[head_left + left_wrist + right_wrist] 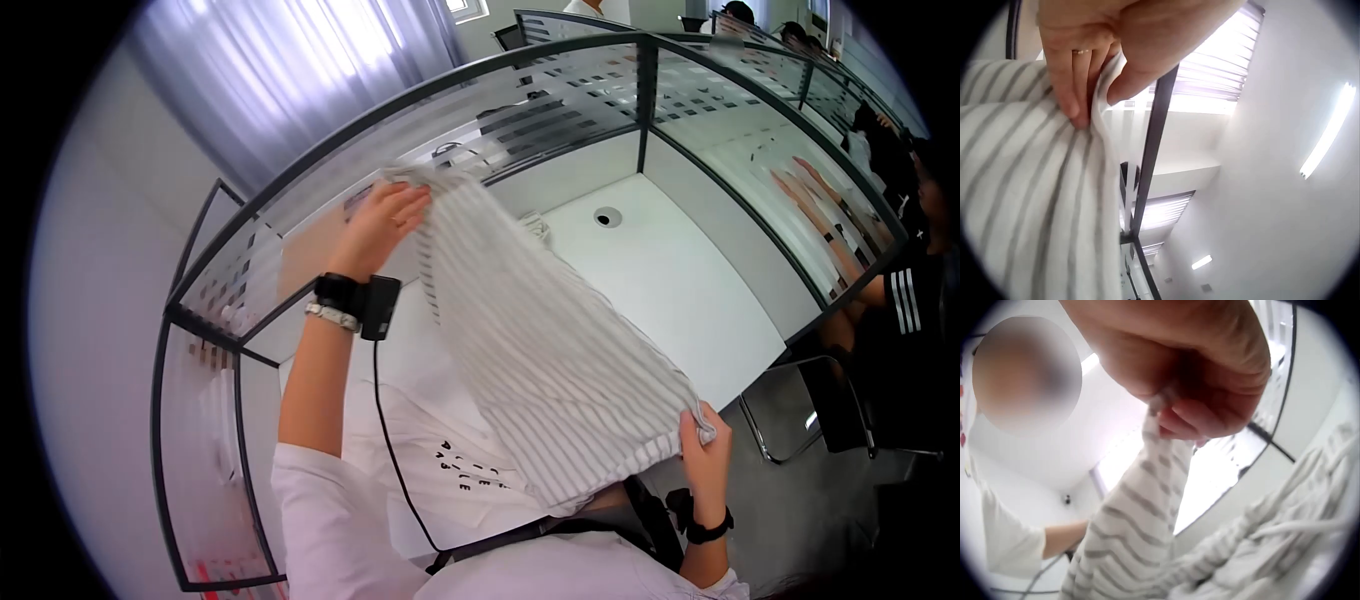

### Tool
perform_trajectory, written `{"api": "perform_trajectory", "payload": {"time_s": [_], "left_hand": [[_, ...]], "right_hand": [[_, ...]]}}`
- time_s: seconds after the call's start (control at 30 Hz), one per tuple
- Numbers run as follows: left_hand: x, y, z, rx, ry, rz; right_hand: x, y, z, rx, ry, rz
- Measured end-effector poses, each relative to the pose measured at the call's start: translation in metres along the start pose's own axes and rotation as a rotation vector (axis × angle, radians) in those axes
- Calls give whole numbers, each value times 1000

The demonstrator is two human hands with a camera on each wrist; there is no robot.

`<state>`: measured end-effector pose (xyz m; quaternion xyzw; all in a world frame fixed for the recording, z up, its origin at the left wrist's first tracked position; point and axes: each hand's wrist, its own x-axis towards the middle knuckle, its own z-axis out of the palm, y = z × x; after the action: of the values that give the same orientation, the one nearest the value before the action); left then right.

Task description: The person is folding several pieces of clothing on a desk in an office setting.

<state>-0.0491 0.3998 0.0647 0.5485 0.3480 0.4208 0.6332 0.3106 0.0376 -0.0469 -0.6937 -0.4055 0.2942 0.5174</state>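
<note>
White pants with grey stripes (540,340) are stretched diagonally between my hands, above the table. My left hand (385,222) grips one end, high at the far left; in the left wrist view, the fingers (1072,94) and thumb pinch a fold of the striped cloth. Low at the right, my right hand (708,455) holds the opposite corner, its fingers (1194,419) curled round a bunched edge. A gathered waistband with a pale drawstring (1300,526) shows in the right wrist view. Beneath the pants lies a white garment with black lettering (430,450).
The white table (690,290) has a round grommet hole (608,217) near its back. Dark-framed clear partitions (645,90) enclose it. A small piece of pale fabric (538,228) lies behind the pants. At the right, a chair (820,405) stands beside another person (900,310).
</note>
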Motion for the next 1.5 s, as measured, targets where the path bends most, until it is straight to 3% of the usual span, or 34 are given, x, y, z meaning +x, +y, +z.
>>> {"api": "perform_trajectory", "payload": {"time_s": [0.03, 0.07, 0.13, 0.17, 0.2, 0.27, 0.33, 0.37, 0.4, 0.5, 0.53, 0.6, 0.73, 0.8, 0.9, 1.0, 1.07, 1.13, 1.27, 1.4, 1.5], "left_hand": [[2, -9, 4, 106, 19, -39], [4, -20, 10, 202, 28, -80], [-20, -40, 36, 492, 22, -60], [-37, -51, 46, 586, 28, -24], [-76, -65, 62, 822, 26, -114], [-109, -74, 74, 832, 9, -12], [-166, -84, 97, 847, 47, -122], [-196, -89, 108, 858, 63, -142], [-226, -103, 112, 744, 90, -183], [-308, -124, 137, 341, 119, -483], [-326, -120, 153, 219, 155, -532], [-354, -128, 170, 52, 245, -560], [-365, -144, 197, 51, 267, -489], [-357, -145, 206, 73, 220, -482], [-340, -156, 211, 68, 218, -479], [-327, -173, 205, -5, 137, -503], [-321, -181, 204, -129, 31, -488], [-316, -173, 213, -81, 97, -479], [-325, -153, 221, 6, 155, -430], [-351, -131, 226, 76, 119, -399], [-365, -127, 230, 272, 2, -468]], "right_hand": [[2, 8, -3, -79, -23, 14], [2, 10, -2, -152, 53, -129], [1, 23, -14, -308, 56, 3], [0, 31, -18, -315, 64, 4], [-3, 40, -27, -318, 100, -45], [0, 60, -30, -317, 125, -90], [0, 79, -41, -317, 179, -60], [-4, 77, -45, -333, 153, 44], [-8, 89, -49, -354, 148, 67], [-11, 118, -43, 65, 41, 204], [-10, 125, -38, 70, 40, 197], [-12, 138, -29, 430, 83, 234], [-1, 129, -28, 517, -269, 369], [-1, 128, -27, 514, -272, 303], [-7, 128, -32, 251, -207, 237], [-8, 114, -34, 340, -250, 139], [-5, 106, -33, 398, -219, 209], [1, 104, -39, 503, -270, 281], [-3, 84, -52, 540, -315, 246], [-18, 88, -71, 436, -303, 160], [-37, 100, -73, 618, -251, 211]]}}
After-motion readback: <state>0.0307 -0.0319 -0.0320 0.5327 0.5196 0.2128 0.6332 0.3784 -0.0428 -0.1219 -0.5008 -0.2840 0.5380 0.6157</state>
